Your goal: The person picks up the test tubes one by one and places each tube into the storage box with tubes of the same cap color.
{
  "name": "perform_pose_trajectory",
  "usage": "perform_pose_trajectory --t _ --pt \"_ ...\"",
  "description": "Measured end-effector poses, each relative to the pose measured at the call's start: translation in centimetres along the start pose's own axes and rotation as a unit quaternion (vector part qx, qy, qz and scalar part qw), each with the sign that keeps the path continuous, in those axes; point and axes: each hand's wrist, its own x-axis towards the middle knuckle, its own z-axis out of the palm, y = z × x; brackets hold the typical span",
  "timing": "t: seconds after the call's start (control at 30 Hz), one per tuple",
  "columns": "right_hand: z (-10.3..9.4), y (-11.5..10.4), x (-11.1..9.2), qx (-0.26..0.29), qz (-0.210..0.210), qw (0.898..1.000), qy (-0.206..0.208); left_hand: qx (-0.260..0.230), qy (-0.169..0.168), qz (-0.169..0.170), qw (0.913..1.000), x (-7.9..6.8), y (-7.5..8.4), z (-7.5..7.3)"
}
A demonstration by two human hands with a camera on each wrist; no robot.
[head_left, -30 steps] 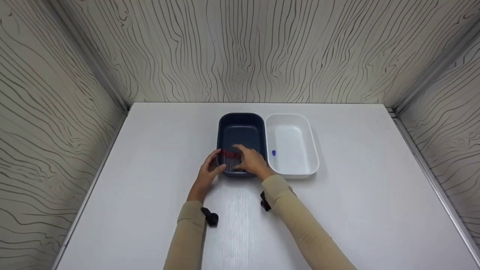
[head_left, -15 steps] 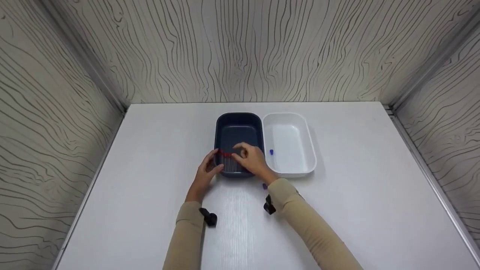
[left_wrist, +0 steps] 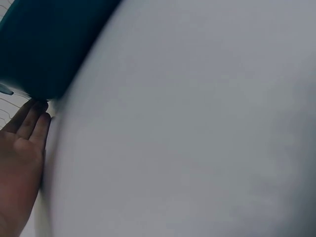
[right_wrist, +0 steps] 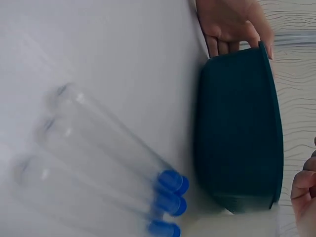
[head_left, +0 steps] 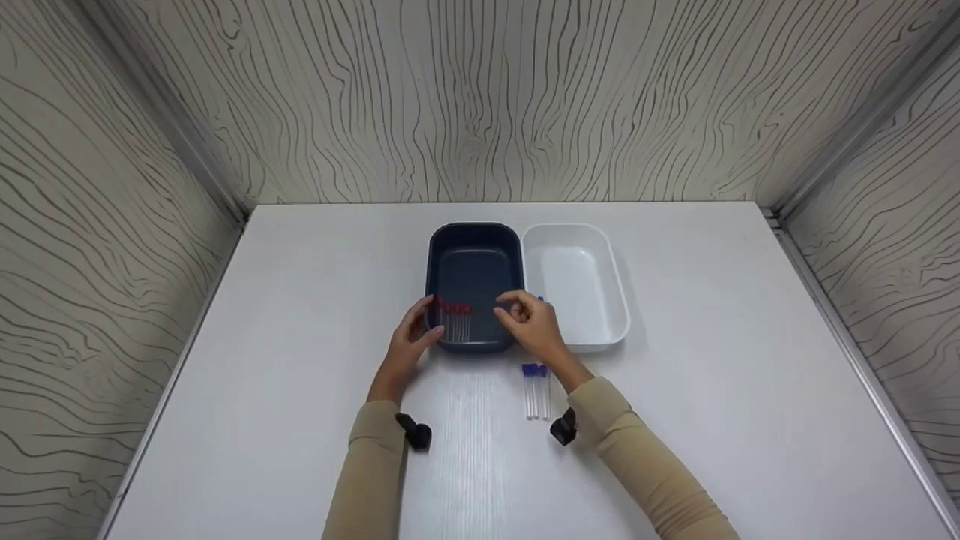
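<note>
Several clear tubes with red caps (head_left: 455,308) lie side by side in the front left of the dark blue tray (head_left: 472,346). My left hand (head_left: 405,352) holds that tray at its front left corner, thumb at the rim and fingers along the outer wall. Over the right side of the dark tray, my right hand (head_left: 534,326) hovers with bent fingers; a gap shows between thumb and forefinger, with nothing visible between them. Blue-capped tubes (head_left: 534,391) lie on the table below it, larger in the right wrist view as clear tubes (right_wrist: 98,143) with blue caps (right_wrist: 170,202).
A white tray (head_left: 621,300) stands right against the dark one. A bit of blue cap (head_left: 540,298) shows in it, mostly hidden behind my right hand. The white table (head_left: 315,285) is enclosed by patterned walls (head_left: 480,97) at the back and sides.
My right hand has risen away from the red-capped tubes and moved right. The blue-capped tubes on the table have come into sight from behind its forearm. My left hand stays at the tray.
</note>
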Motion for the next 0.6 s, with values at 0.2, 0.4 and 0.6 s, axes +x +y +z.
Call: perform_pose_trajectory --t 0.2,0.4,0.6 --pt "-2.5 -0.8 -1.2 -0.013 0.017 0.999 0.041 -0.001 -0.002 0.008 1.0000 0.1 -0.1 0.1" --pt "-5.0 -2.5 -2.8 -0.010 0.021 0.997 0.074 0.001 0.001 0.004 1.0000 0.0 0.1 0.1" --pt "-6.7 -1.4 -4.0 -0.013 0.035 0.992 0.120 -0.005 0.003 0.002 1.0000 -0.1 0.2 0.1"
